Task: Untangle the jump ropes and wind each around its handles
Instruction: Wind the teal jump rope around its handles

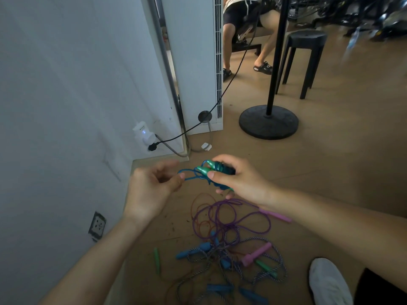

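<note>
Above the floor [330, 164], close to where it meets the wall [66, 106], I hold the green handles [204, 169] in my right hand [240, 179]. My fingers curl round the pair, with the blue rope [191, 174] wound over them. A short loop of that rope runs out to my left hand [152, 188], where thumb and forefinger pinch its end and the other fingers curl loosely.

The cord looks thin, light and slick, so I judge it will spring off the handles unless each turn is pulled snug. It is best held by the rigid handles, with the free loop drawn taut.

Both forearms reach forward, palms turned toward each other, hands near but apart. Below my wrists on the floor lies the rest: a purple rope [220, 219] with a pink handle [276, 215], a striped rope [280, 256] and blue handles [203, 247]. All of it is tangled, limp and likely to snag.
</note>
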{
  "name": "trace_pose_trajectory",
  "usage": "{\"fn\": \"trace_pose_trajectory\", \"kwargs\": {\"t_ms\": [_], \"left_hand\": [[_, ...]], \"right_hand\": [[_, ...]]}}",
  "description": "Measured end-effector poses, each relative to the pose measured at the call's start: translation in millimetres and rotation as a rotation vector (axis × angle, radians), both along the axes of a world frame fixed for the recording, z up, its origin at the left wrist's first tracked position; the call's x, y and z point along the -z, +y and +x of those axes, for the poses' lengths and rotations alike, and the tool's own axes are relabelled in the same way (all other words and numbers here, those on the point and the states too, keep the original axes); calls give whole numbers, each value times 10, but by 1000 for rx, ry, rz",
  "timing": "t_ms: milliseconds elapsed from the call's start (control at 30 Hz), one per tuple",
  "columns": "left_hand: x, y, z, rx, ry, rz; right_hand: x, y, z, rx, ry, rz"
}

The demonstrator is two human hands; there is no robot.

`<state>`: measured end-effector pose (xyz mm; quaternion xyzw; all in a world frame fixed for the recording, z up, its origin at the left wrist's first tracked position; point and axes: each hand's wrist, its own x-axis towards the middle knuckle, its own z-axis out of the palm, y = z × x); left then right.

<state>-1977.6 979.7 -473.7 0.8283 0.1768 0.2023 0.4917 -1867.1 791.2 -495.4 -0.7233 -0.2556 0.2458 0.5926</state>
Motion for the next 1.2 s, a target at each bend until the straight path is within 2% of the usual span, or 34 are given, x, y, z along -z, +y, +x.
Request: {"fn": "trace_pose_trajectory", "kwargs": {"t_ms": [100,233,400,500,567,667,700,767,833,900,1000,1200], "left_hand": [[7,-13,13,17,50,-169],[-43,-83,-15,31,52,-295],[-24,-151,-44,54,-84,-213],[-36,-192,-59,88,-133,-193],[-54,-148,-51,89,-144,-206],[-80,-69,-32,108,-125,-228],[-85,-60,-31,120,-112,-234],[-79,-56,-30,139,-75,-225],[-56,-38,-22,148,-35,-212],[-46,-11,-14,147,-20,-213],[-76,16,-40,134,-40,-259],[-234,32,-206,90,-120,-410]], "right_hand": [[46,14,4,42,59,44],[60,9,-17,149,317,183],[51,97,-91,286,763,344],[71,117,-107,232,885,352],[104,109,-118,85,761,268],[120,101,-108,-33,327,56],[109,103,-96,-34,242,17],[74,99,-57,-8,114,4],[39,98,-11,7,-101,43],[7,127,16,-46,-261,45],[-27,242,4,-143,-311,4],[-192,481,-55,-199,-362,106]]}}
